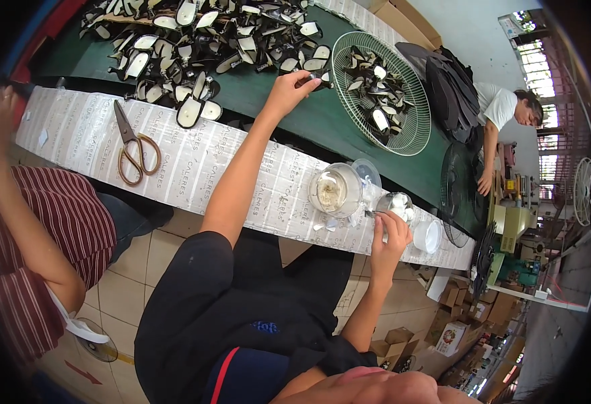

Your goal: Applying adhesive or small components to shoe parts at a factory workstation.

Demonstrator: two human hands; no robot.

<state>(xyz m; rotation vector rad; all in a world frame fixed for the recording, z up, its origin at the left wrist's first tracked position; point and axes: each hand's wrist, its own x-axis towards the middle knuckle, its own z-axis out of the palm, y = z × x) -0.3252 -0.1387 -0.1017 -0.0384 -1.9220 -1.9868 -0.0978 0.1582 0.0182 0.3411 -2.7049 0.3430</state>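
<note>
My left hand (290, 95) reaches over the green work surface with its fingers closed on a small black shoe part (324, 79), just left of a wire basket (418, 135) holding similar black-and-cream pieces. My right hand (391, 244) is at the front ledge, fingers pinched together beside a clear jar of white wads (401, 202). Something small and dark shows at those fingertips, too small to name. Left of that jar stands a clear tub (317, 195) with a yellowish content. A white cup (428, 237) stands to the right of my right hand.
A big heap of black-and-cream shoe parts (174, 54) covers the far left. Scissors (134, 151) lie on the paper-covered ledge (73, 128). A person in striped clothing (66, 209) is at left; another person (494, 108) works at far right beside stacked black pieces (443, 84) and fans (450, 175).
</note>
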